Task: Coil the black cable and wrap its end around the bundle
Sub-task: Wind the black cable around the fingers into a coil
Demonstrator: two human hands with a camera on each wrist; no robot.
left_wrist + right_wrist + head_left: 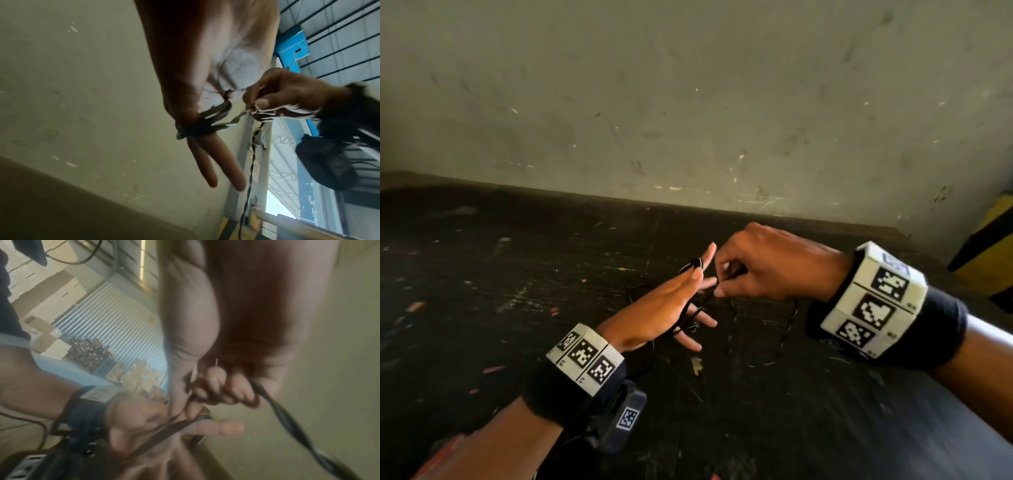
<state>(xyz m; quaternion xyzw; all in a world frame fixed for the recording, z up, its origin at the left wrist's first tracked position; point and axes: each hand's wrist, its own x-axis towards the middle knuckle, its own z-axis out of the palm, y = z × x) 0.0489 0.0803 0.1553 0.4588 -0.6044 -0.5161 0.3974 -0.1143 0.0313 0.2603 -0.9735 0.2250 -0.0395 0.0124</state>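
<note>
The thin black cable (690, 317) is wound in several loops around the straight, spread fingers of my left hand (681, 301), which is held above the dark table. In the left wrist view the loops (197, 128) sit at the base of those fingers. My right hand (722, 282) is just right of the left fingertips and pinches the cable between thumb and curled fingers (263, 104). From that pinch a twisted length of cable (287, 423) hangs down and trails onto the table (787, 325).
The dark, scuffed table (517, 308) runs back to a scratched grey-green wall (688, 102). A yellow-and-black striped post (993, 253) stands at the far right. Small scraps and paint marks dot the tabletop.
</note>
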